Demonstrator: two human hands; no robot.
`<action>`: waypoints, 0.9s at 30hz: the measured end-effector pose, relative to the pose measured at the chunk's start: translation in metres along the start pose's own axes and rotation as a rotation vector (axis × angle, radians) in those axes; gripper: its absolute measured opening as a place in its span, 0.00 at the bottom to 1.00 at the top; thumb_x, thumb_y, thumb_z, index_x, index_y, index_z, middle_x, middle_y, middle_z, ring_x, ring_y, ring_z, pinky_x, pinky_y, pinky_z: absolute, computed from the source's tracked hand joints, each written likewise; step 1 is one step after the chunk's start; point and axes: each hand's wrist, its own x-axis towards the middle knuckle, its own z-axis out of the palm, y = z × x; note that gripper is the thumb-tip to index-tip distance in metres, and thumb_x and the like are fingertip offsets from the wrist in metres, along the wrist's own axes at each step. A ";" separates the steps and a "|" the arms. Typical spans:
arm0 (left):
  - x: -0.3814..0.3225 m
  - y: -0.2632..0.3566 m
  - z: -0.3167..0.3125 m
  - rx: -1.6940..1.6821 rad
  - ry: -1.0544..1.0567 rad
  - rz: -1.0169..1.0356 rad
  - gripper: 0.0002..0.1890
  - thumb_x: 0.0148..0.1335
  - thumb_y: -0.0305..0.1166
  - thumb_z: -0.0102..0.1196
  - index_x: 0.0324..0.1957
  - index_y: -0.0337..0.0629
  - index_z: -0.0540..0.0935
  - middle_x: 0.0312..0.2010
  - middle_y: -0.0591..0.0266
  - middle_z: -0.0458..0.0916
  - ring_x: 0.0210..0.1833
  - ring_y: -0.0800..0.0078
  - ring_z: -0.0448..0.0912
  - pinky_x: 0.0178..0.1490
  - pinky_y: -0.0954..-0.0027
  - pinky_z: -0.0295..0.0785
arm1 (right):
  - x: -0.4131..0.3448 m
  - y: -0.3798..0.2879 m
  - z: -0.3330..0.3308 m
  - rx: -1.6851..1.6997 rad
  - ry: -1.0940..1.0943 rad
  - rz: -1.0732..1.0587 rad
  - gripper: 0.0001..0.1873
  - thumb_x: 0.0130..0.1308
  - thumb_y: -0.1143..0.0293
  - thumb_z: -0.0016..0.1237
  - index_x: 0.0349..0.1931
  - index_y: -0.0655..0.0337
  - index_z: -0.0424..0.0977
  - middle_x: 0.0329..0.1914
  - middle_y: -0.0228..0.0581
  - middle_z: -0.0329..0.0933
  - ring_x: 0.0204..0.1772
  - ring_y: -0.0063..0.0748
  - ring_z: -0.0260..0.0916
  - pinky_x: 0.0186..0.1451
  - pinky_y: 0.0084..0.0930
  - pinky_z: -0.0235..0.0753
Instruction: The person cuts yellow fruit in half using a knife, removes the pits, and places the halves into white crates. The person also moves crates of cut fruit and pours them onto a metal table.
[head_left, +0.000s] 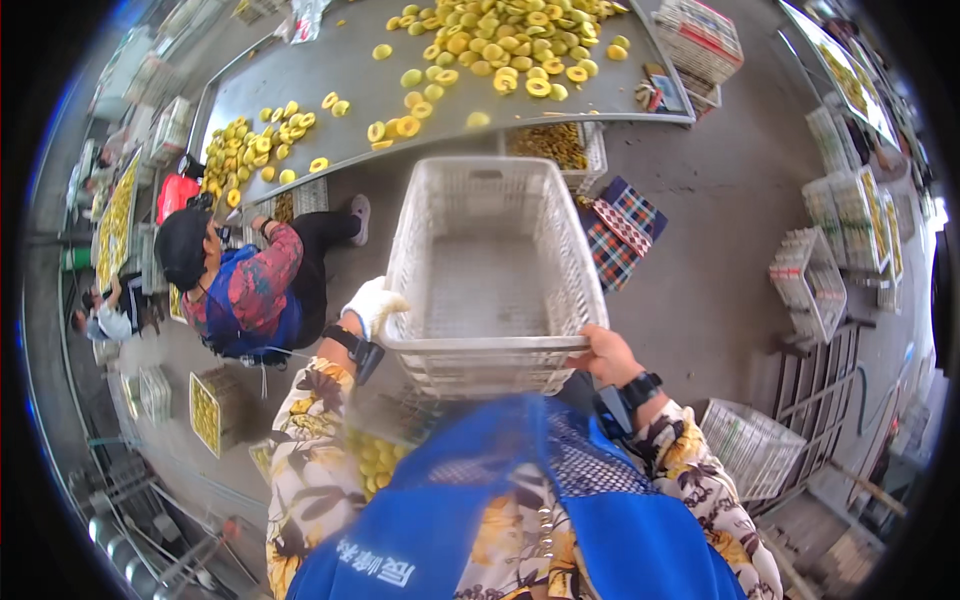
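An empty white plastic crate (487, 345) is held up in front of my body, its open top facing me. My left hand (375, 306), in a white work glove, grips the near left corner of its rim. Bare, my right hand (606, 354) closes on the rim at the near right corner. Past the crate stands a metal worktable (330, 71) with a large heap of halved yellow-green fruit (502, 49) and a smaller pile (247, 150) at its left end.
A co-worker (247, 285) sits at the table's left side. Under the table is a crate of brown-yellow scraps (551, 146). A plaid cloth (622, 232) lies over something on the floor ahead. Crates stand at right (810, 285), with a metal rack (817, 390). A fruit-filled crate (206, 412) is at left.
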 end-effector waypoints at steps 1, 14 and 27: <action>0.048 -0.014 0.043 0.040 -0.010 -0.136 0.18 0.38 0.17 0.53 0.38 0.32 0.74 0.30 0.57 0.77 0.31 0.68 0.75 0.37 0.68 0.70 | 0.065 0.000 -0.049 0.032 0.052 0.116 0.13 0.58 0.73 0.39 0.43 0.68 0.64 0.42 0.46 0.64 0.45 0.46 0.65 0.40 0.49 0.70; 0.276 -0.078 0.048 0.289 0.397 -0.443 0.36 0.35 0.19 0.52 0.54 0.27 0.63 0.50 0.49 0.70 0.52 0.62 0.69 0.55 0.72 0.60 | 0.454 0.030 -0.057 -0.948 -0.486 -0.312 0.14 0.49 0.66 0.51 0.34 0.65 0.69 0.35 0.50 0.71 0.38 0.47 0.70 0.39 0.39 0.70; 0.235 -0.246 0.087 -0.115 0.675 -0.503 0.28 0.49 0.29 0.56 0.54 0.41 0.65 0.40 0.61 0.73 0.36 0.73 0.72 0.37 0.71 0.69 | 0.522 0.157 0.015 -1.627 -0.976 -0.556 0.07 0.51 0.74 0.42 0.30 0.66 0.69 0.20 0.42 0.67 0.25 0.38 0.70 0.23 0.30 0.68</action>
